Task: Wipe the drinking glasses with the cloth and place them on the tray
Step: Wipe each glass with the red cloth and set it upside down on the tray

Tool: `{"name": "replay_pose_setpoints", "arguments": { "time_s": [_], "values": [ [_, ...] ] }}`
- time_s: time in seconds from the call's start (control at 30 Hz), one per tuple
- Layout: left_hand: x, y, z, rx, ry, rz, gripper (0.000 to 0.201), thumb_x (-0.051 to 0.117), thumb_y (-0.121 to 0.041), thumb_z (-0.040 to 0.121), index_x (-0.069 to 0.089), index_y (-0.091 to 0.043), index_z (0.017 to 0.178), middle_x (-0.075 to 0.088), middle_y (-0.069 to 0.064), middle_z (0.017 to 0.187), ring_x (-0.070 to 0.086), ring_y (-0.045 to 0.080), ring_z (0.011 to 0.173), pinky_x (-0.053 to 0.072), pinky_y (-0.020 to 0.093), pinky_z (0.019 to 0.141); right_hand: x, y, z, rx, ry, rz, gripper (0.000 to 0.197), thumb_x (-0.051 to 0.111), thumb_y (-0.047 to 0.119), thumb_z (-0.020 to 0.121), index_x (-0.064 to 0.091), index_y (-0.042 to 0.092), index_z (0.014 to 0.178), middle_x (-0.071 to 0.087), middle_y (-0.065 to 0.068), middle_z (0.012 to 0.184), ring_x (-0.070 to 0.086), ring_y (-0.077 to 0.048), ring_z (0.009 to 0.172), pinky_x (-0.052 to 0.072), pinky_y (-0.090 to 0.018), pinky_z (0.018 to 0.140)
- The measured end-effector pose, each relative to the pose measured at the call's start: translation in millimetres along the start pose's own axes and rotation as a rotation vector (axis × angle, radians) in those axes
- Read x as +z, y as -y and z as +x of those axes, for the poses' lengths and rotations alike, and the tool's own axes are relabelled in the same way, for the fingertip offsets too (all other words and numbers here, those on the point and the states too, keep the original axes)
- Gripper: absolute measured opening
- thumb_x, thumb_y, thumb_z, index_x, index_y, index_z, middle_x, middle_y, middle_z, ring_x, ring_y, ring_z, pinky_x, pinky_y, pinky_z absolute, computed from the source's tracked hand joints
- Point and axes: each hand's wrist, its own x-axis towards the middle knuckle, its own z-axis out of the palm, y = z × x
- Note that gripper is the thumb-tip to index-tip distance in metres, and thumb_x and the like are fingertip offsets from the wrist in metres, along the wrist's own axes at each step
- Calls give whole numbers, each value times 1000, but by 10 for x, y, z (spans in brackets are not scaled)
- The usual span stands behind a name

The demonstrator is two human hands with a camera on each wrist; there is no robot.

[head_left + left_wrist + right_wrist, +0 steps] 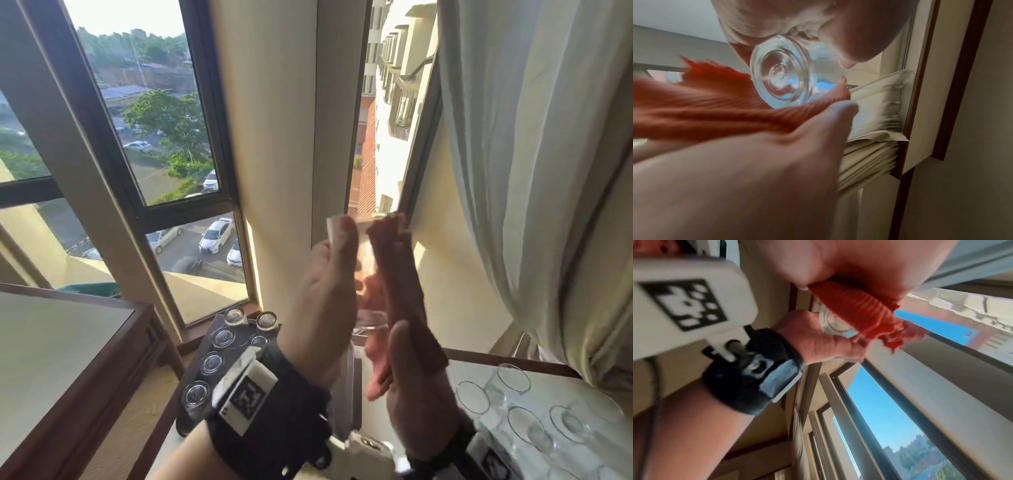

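A drinking glass is held raised in front of the window, well above the table; it is gripped by the left hand, whose fingers are curled round its far side, as the left wrist view shows by its thick base pointing at the camera; a red cloth is pressed along the near side of the glass by the right hand, its thumb laid over the cloth and its fingers behind it, so the cloth is clamped between hand and glass; this glass is judged to be in the middle of its wipe and not yet ready to be put down. At the lower left a dark tray is seen carrying a row of glasses that stand upside down, bases up; these are taken to be the ones already wiped and placed. At the lower right a further group of glasses stands mouth up on the table, just beside the right wrist; these are taken to be waiting for the cloth, though whether any has been wiped cannot be told. The task is therefore judged to be roughly half done; the glass in hand has yet to be set on the tray, and several more remain.
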Motion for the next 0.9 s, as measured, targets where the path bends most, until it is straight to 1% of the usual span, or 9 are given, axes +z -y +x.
{"name": "replay_pose_setpoints", "arguments": {
  "time_s": [0.1,0.2,0.3,0.4,0.53,0.6,0.67,0.8,0.9],
  "values": [
    [-12,-73,0,19,24,14,60,38,-69,87,60,-23,119,69,-4,84,69,-3,64,54,14,59,12,39,21,98,17,119,69,44,92,76,63,47,125,72,2,69,59,-14,48,57,-33,46],
    [101,-38,-138,47,82,117,59,39,-60,94,53,-13,126,74,-10,77,72,3,68,57,17,63,-41,115,221,124,39,259,69,49,89,76,68,40,121,78,6,95,74,-12,66,55,-35,41],
    [84,46,-72,46,46,184,68,33,-71,93,51,-15,126,75,-11,84,69,-6,72,55,17,68,-37,190,274,-31,-40,113,59,47,71,90,67,30,128,74,19,100,71,-1,75,53,-15,56],
    [-45,-6,95,25,-33,197,89,26,-93,88,61,-21,125,72,7,114,73,14,104,58,41,93,53,98,58,24,45,142,49,53,78,86,73,42,114,59,12,96,61,-4,72,47,-24,57],
    [-102,-137,97,34,-18,139,71,27,-80,88,56,-28,126,66,5,101,71,-1,76,57,19,65,29,32,10,196,102,164,98,55,90,73,60,16,137,69,-4,72,59,-29,58,53,-46,48],
    [-16,-109,-16,64,47,179,63,29,-69,91,55,-22,126,69,7,96,74,9,75,61,23,63,11,90,153,173,56,129,85,54,84,79,67,13,121,73,-9,68,58,-27,42,53,-31,39],
    [60,-43,-113,96,75,213,60,30,-64,96,54,-18,126,72,4,93,74,12,76,63,26,68,-85,167,284,77,13,104,48,47,56,98,65,15,118,77,17,81,68,-4,53,53,-15,45],
    [44,-20,-59,46,-24,233,75,23,-84,92,56,-27,127,68,-3,102,68,-1,84,57,32,84,-118,192,209,211,73,146,108,57,94,61,60,-9,90,66,-10,63,61,-11,48,49,-15,47],
    [-56,-121,90,-70,-109,128,88,33,-91,84,53,-25,138,68,9,120,74,18,96,60,38,77,30,91,12,197,82,233,100,63,85,70,59,9,135,71,-2,127,69,-14,112,53,-14,91]
  ]
}}
